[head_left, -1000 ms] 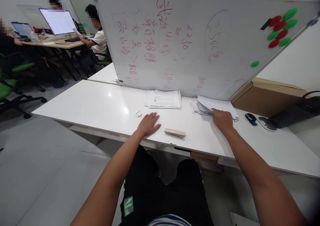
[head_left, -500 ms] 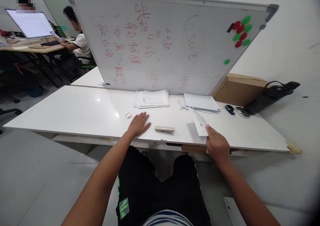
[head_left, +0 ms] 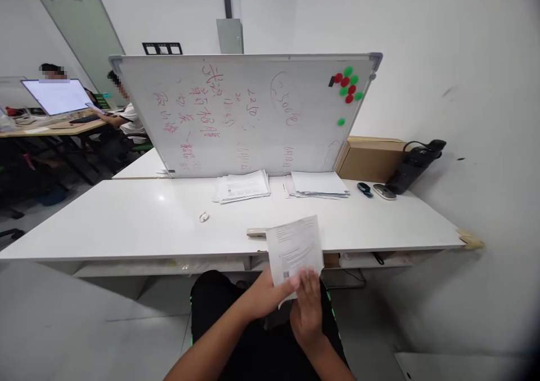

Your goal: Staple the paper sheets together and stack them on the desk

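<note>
Above my lap, at the desk's front edge, both hands are on printed paper (head_left: 295,243); whether it is one sheet or more I cannot tell. My left hand (head_left: 270,294) grips its lower left edge with the thumb on top. Against its lower right part lies my right hand (head_left: 309,302), slightly blurred, fingers closed on the paper. Behind the paper a beige stapler (head_left: 255,233) rests on the desk, its right end covered. Farther back lie a left paper stack (head_left: 244,185), printed side up, and a right paper stack (head_left: 320,183) with a blank top sheet.
A whiteboard (head_left: 253,116) with red writing and round magnets stands along the back of the white desk (head_left: 126,218). A small white ring-shaped item (head_left: 204,216) lies at left. At right are a mouse (head_left: 385,191), a black bottle (head_left: 415,167) and a cardboard box (head_left: 371,158). People sit at far left.
My right hand took paper from the right stack and brought it toward my lap. My left hand left the desk top and took hold of the paper too. The view has tilted up.
</note>
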The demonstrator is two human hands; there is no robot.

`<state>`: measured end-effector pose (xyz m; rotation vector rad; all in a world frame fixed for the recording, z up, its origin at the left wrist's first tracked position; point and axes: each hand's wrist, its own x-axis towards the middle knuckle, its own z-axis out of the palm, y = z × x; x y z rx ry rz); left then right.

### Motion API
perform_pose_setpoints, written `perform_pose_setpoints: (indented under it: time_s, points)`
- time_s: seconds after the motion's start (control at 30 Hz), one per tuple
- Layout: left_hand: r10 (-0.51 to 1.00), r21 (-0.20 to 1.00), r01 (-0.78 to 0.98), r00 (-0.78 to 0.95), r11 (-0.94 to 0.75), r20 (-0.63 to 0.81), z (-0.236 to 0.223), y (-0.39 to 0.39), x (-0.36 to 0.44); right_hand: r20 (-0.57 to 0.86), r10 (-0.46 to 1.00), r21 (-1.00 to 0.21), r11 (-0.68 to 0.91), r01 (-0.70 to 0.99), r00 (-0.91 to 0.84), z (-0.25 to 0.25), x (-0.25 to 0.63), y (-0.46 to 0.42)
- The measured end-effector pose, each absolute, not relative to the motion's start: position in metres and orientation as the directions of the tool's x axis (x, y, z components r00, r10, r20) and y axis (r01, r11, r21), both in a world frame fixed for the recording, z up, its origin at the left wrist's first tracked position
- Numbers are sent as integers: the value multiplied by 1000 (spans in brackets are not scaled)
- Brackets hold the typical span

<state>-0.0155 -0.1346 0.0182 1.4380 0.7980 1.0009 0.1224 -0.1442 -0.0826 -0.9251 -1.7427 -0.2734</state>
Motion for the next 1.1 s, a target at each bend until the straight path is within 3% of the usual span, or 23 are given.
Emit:
perform_pose_setpoints:
  time_s: [0.07, 0.17, 0.3, 0.4, 0.53, 0.67, 0.77, 0.87, 0.97, 1.1]
  points:
    - [939, 996, -73, 338, -42, 65, 14, -125, 6, 843, 517, -260, 630, 732, -146, -94, 124, -144]
    - [947, 993, 81, 318, -81, 52, 5, -89, 22, 730, 670, -304, 499, 811, -138, -111, 138, -144]
    - [931, 893, 337, 309, -298, 194, -11, -37, 31, 631, 775, -347, 334, 877, -46, -129, 166, -152]
    - [935, 843, 424, 268, -331, 232, -25, -10, 35, 651, 758, -358, 256, 898, 44, -131, 188, -150]
    - [980, 925, 325, 54, -197, 190, -39, 5, 35, 741, 662, -351, 232, 907, 117, -104, 220, -112]
    - [986, 962, 223, -11, -157, 163, -40, 3, 32, 808, 582, -302, 281, 911, 88, -66, 240, -26]
    - [981, 974, 180, -110, -137, 158, -40, 1, 31, 694, 705, -396, 200, 896, 149, -49, 237, 51]
    - [958, 990, 75, -251, -122, 137, -42, 4, 31, 477, 864, -431, 68, 900, 163, -44, 225, 114]
    - [937, 993, -15, -335, -114, 102, -45, 8, 32, 343, 933, -308, 6, 951, 106, -46, 220, 152]
    - [925, 993, 15, -362, -118, 115, -46, 12, 33, 282, 956, -134, 124, 983, -82, -49, 227, 167]
